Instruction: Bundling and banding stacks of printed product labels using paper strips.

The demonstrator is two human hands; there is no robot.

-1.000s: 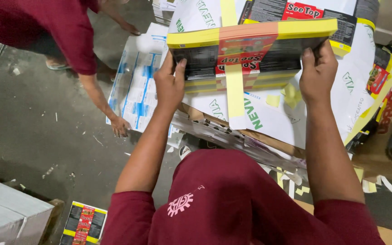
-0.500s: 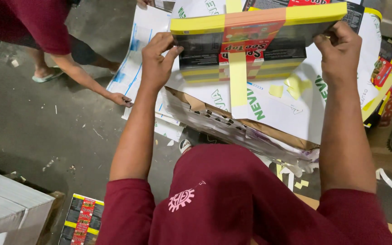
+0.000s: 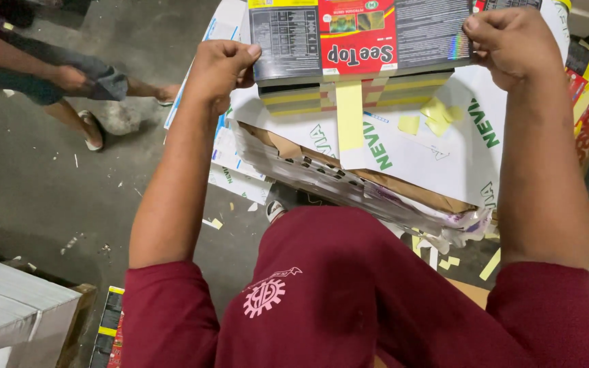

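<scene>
Nearest the camera it's just maroon sleeves and a lap, with a grey box (image 3: 15,313) at the near left on the concrete floor (image 3: 49,197). Further out, white printed sheets (image 3: 431,150) sit on a messy pile of flattened cardboard (image 3: 349,184). Over that, both hands are curled shut on a bundle of flat cartons (image 3: 359,51), left hand (image 3: 219,68) pinching its left edge, right hand (image 3: 512,44) its right edge. Far left, another person's sandalled foot (image 3: 93,129).

- Bundle of flat cartons (image 3: 359,51): held between left hand (image 3: 216,71) and right hand (image 3: 512,48), above the paper sheets (image 3: 444,157).
- Sheets: on the floor (image 3: 49,204).
- Box (image 3: 15,313): lower left.
</scene>
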